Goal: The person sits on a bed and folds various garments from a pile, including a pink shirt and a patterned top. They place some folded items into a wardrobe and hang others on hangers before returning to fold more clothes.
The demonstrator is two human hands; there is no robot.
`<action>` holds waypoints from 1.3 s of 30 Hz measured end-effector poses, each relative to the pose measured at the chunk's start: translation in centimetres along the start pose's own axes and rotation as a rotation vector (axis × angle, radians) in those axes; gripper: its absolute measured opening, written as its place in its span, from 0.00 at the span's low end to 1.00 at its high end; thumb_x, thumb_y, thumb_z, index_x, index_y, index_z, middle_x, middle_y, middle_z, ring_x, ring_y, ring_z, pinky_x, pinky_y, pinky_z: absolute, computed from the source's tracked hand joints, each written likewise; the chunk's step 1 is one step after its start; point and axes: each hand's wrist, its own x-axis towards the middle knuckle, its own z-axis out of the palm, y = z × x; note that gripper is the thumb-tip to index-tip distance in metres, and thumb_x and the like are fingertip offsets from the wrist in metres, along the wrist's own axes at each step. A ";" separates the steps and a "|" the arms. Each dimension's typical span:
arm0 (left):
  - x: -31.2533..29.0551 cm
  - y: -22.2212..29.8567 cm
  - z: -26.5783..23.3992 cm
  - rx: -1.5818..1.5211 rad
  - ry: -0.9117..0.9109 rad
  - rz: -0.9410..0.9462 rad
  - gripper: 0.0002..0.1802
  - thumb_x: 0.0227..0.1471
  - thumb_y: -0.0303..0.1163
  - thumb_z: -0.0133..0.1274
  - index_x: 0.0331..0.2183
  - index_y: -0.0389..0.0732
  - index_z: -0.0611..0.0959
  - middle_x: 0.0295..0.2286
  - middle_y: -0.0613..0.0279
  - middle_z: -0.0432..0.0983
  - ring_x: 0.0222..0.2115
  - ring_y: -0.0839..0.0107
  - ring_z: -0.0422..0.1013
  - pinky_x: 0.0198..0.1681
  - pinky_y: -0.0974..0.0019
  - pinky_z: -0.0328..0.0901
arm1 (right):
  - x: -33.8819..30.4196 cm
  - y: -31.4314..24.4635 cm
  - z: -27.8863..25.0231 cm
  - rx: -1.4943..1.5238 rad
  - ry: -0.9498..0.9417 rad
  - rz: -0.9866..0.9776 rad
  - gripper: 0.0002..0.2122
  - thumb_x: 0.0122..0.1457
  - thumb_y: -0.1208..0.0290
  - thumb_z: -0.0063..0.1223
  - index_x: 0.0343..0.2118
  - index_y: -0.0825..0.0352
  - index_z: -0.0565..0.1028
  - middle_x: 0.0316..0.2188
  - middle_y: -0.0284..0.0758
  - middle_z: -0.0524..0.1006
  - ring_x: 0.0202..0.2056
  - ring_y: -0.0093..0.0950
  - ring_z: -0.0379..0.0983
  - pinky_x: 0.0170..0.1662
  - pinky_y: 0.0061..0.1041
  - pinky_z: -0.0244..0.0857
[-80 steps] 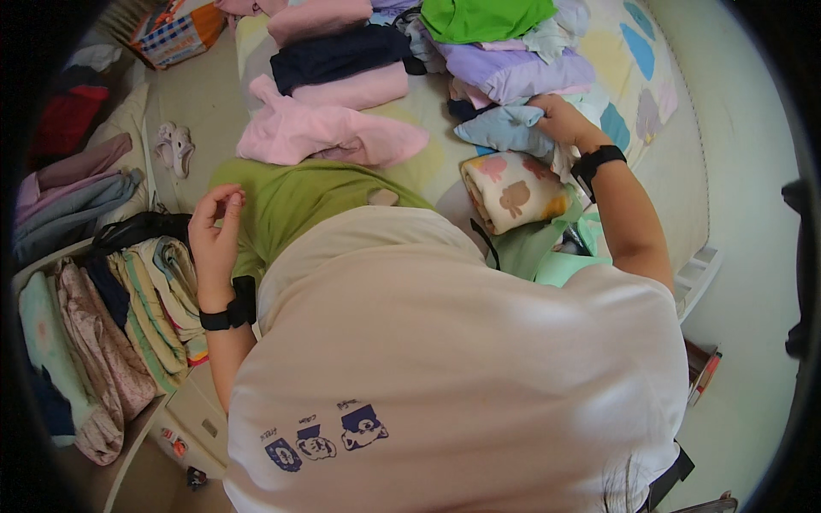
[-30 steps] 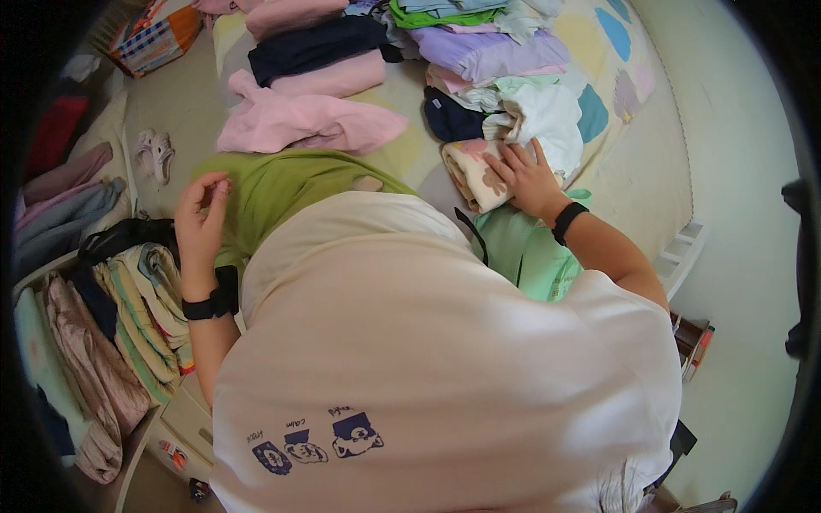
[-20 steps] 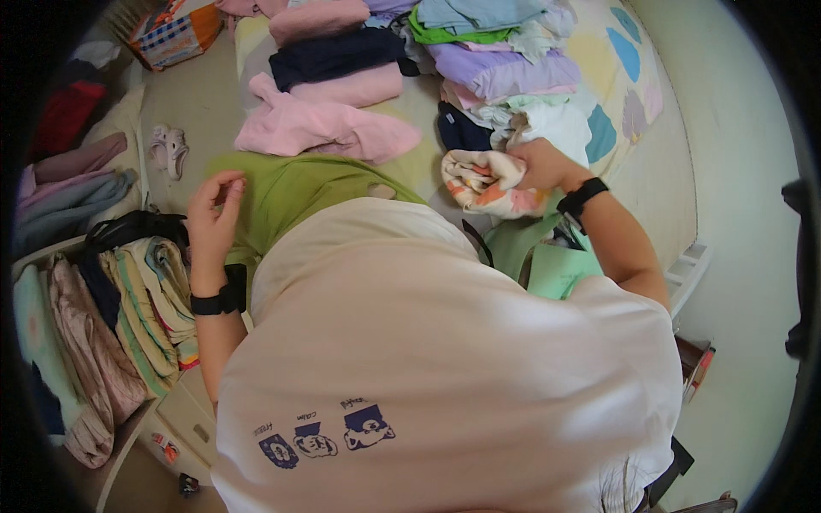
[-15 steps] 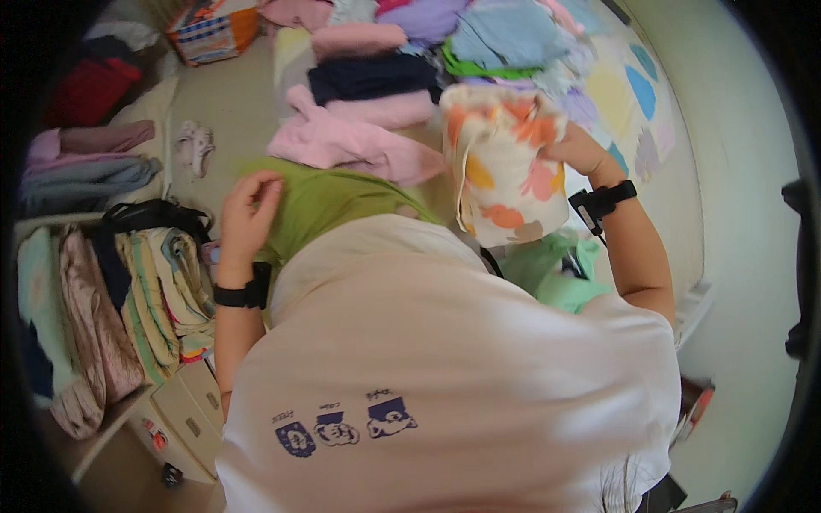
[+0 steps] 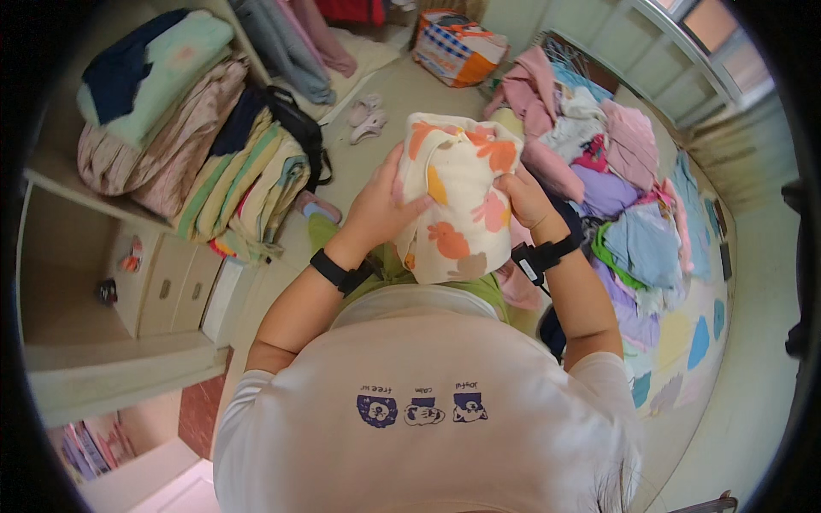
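Observation:
In front of my body I hold a folded cream cloth bundle printed with orange, yellow and grey-brown patches. It looks like a soft folded garment or blanket; the exact kind does not show. My left hand grips its left side, thumb laid on the front. On the upper right side, my right hand holds it with the fingers partly hidden behind. Below the bundle a bit of green cloth shows over my lap.
A bed on the right carries heaped clothes, among them a light blue garment and a purple one. At left, an open wardrobe holds folded quilts. Pink shoes and a checked shopping bag stand on the floor ahead.
My view and body have turned left toward the wardrobe. The bundle, held before by my right hand alone, has come to the front, and my left hand has closed on it too.

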 end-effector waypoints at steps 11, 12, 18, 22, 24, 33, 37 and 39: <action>-0.9 -3.6 0.9 0.137 0.058 -0.382 0.16 0.52 0.38 0.55 0.40 0.39 0.76 0.33 0.55 0.77 0.29 0.64 0.75 0.34 0.64 0.68 | 2.1 0.6 0.9 -0.625 -0.222 -0.370 0.11 0.46 0.79 0.54 0.35 0.65 0.73 0.57 0.40 0.63 0.59 0.34 0.59 0.60 0.30 0.51; -0.3 -4.3 0.7 0.249 0.061 -0.440 0.15 0.53 0.39 0.53 0.39 0.39 0.76 0.32 0.55 0.77 0.29 0.64 0.75 0.34 0.63 0.68 | 1.9 0.4 0.3 -0.616 -0.257 -0.404 0.09 0.46 0.80 0.54 0.32 0.65 0.74 0.57 0.41 0.63 0.58 0.35 0.59 0.60 0.30 0.52; -1.2 -11.3 -4.2 0.220 0.200 -0.161 0.18 0.52 0.36 0.54 0.44 0.40 0.77 0.36 0.56 0.75 0.39 0.60 0.73 0.44 0.60 0.67 | 1.2 0.5 -3.7 -0.248 -0.214 -0.381 0.06 0.55 0.70 0.57 0.27 0.64 0.72 0.57 0.41 0.64 0.57 0.34 0.61 0.57 0.30 0.56; -1.9 -12.3 -4.9 0.257 0.056 -0.563 0.18 0.51 0.32 0.53 0.46 0.39 0.75 0.39 0.52 0.74 0.42 0.58 0.71 0.49 0.61 0.64 | 1.0 1.8 -2.8 0.388 -0.506 -0.103 0.23 0.46 0.52 0.65 0.35 0.65 0.68 0.52 0.43 0.65 0.51 0.32 0.65 0.52 0.26 0.61; -1.7 -10.5 -4.7 0.275 0.393 -0.369 0.19 0.50 0.30 0.53 0.45 0.39 0.74 0.44 0.50 0.71 0.44 0.55 0.69 0.49 0.58 0.64 | 0.6 1.7 -2.1 0.448 -0.565 -0.091 0.32 0.37 0.48 0.70 0.38 0.65 0.66 0.44 0.40 0.69 0.44 0.30 0.69 0.45 0.23 0.66; -0.8 0.5 0.1 0.207 -0.177 0.264 0.42 0.39 0.43 0.65 0.55 0.42 0.68 0.55 0.50 0.63 0.55 0.51 0.60 0.58 0.55 0.56 | 4.9 4.8 -0.8 -0.008 -0.080 -0.084 0.12 0.54 0.71 0.56 0.41 0.65 0.69 0.33 0.31 0.72 0.32 0.23 0.71 0.36 0.20 0.69; 0.5 1.9 2.3 0.172 -0.141 0.381 0.50 0.34 0.47 0.68 0.58 0.44 0.66 0.58 0.50 0.59 0.57 0.50 0.59 0.59 0.52 0.54 | 4.9 6.5 1.9 -0.511 0.090 -0.346 0.05 0.61 0.73 0.48 0.38 0.66 0.70 0.29 0.33 0.72 0.32 0.22 0.68 0.38 0.22 0.67; 1.1 2.4 3.3 0.157 -0.088 0.418 0.42 0.35 0.44 0.67 0.54 0.43 0.71 0.53 0.53 0.65 0.53 0.51 0.63 0.57 0.52 0.56 | 5.1 6.2 3.4 -0.208 0.022 -0.262 0.05 0.63 0.71 0.47 0.36 0.68 0.70 0.29 0.34 0.74 0.32 0.24 0.70 0.37 0.24 0.67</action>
